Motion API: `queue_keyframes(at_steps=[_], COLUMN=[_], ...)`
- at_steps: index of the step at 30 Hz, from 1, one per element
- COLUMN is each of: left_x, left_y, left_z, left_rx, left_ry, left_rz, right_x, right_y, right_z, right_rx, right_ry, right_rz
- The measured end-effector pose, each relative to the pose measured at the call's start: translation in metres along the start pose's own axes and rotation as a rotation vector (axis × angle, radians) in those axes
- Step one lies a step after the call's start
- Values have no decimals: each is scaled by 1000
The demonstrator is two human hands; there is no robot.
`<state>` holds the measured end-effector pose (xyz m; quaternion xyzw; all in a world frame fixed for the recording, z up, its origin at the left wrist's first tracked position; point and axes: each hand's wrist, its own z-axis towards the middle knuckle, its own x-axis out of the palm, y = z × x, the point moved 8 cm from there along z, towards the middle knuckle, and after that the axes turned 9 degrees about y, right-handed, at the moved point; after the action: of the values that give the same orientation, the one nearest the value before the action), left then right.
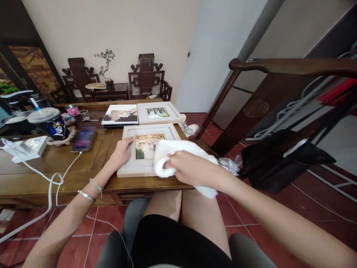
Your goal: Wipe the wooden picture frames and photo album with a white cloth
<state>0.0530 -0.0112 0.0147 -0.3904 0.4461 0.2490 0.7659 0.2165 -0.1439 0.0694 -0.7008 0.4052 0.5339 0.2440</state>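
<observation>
The right hand (185,165) is clenched around a bunched white cloth (178,154), pressing it onto the lower right part of a pale picture frame (128,169). The cloth covers the frame's right side and lower right corner, and a loose tail of it hangs off the near edge of the worktop (41,182) above the person's knees. The left hand (121,152) lies flat and released on the frame's left border, fingers spread along the edge, thumb toward the photo (146,146) in the middle; it grips nothing, only rests on the frame. Two thin bracelets sit on that wrist. The frame lies flat at the near edge of the worktop, directly between the two hands, with the photo showing just left of the cloth.

Just beyond it, farther from the person, a second pale frame (160,112) lies flat, and to its left a photo book (120,114) rests on a dark one. Left of these sit a small glass (84,115), a pink pot (73,110), a dark printed cup (51,124) with a lid and straw, and a white power strip (26,148) whose cable (52,182) trails over the worktop's edge to the floor. A crumpled bit of clear wrapping (230,163) lies at the worktop's right end, near the right wrist.
</observation>
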Motion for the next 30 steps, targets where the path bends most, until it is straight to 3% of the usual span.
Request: queue_keyframes(at_steps=[5,9,15,19,25,30], left_x=[-1,-2,-2,-3,0,0], left_y=[-1,-4,-6,-8,-3,-2], left_z=[0,0,0,-1,-1,-1], left_rx=[6,5,-9,-3,5,3], left_ry=[5,17,36,50,40,24], left_rz=[-1,7,11,8,9,14], right_x=[0,2,8,5,-14,-17], right_y=[35,33,-13,-47,-101,-108], right_z=[26,20,-14,-17,36,85], right_rx=[-120,-99,147,265,354,277], right_ry=[-82,-97,-3,0,-243,-285], right_rz=[-5,-28,-86,-127,-203,-237])
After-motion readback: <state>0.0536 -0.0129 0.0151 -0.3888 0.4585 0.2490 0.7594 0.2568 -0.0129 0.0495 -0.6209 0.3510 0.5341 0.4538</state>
